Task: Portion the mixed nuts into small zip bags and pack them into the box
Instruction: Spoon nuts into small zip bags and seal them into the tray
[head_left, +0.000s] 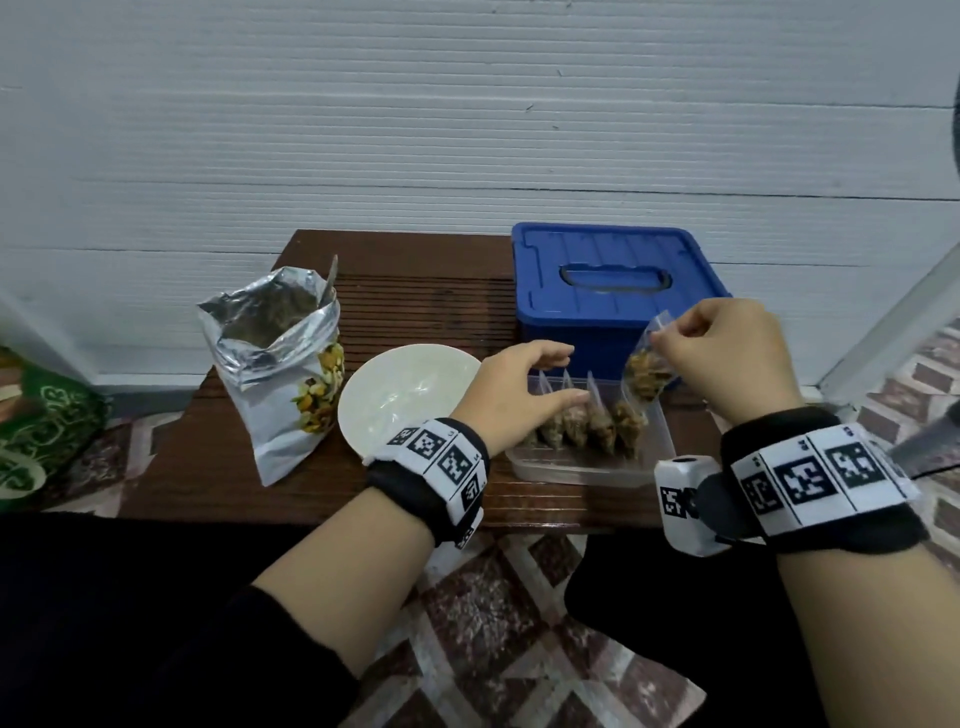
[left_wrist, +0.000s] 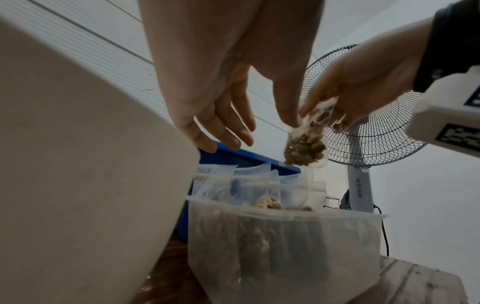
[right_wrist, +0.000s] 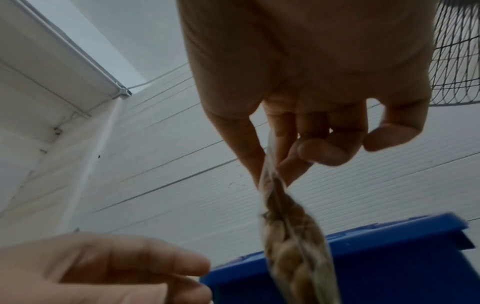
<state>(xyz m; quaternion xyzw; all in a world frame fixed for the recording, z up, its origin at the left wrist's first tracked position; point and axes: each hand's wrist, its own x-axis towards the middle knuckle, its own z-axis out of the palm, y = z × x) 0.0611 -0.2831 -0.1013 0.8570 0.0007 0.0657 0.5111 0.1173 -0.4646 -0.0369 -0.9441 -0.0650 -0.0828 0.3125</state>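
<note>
1. Nearest the head camera, two forearms in black sleeves wear black wristbands with white coded tags; the right wrist also carries a small white camera block (head_left: 685, 504).
2. Held above the right end of the clear box, the small clear zip bag of mixed nuts (head_left: 645, 366) hangs by its top edge, nuts settled in its lower half.
3. Right hand (head_left: 727, 353): its fingers (right_wrist: 293, 164) pinch the bag's top strip between thumb and forefinger, the remaining fingers curled in loosely.
4. Left hand (head_left: 511, 392): fingers (left_wrist: 228, 131) relaxed and slightly spread, holding nothing, the fingertips over the tops of the packed bags; whether they touch them I cannot tell.
5. Below, a clear rectangular plastic box (head_left: 587, 470) holds a row of filled small zip bags (head_left: 587, 421) standing upright side by side.
6. Behind it sits a blue plastic storage bin with a closed handled lid (head_left: 613, 280).
7. Left of the clear box stands an empty white round bowl (head_left: 400, 395), then an open silver foil pouch of mixed nuts (head_left: 280, 358) with a metal spoon handle (head_left: 329, 278) sticking out.
8. All rest on a dark brown ribbed wooden counter (head_left: 431, 306) against a white panelled wall.
9. A grey standing fan (left_wrist: 369, 131) shows in the left wrist view.
</note>
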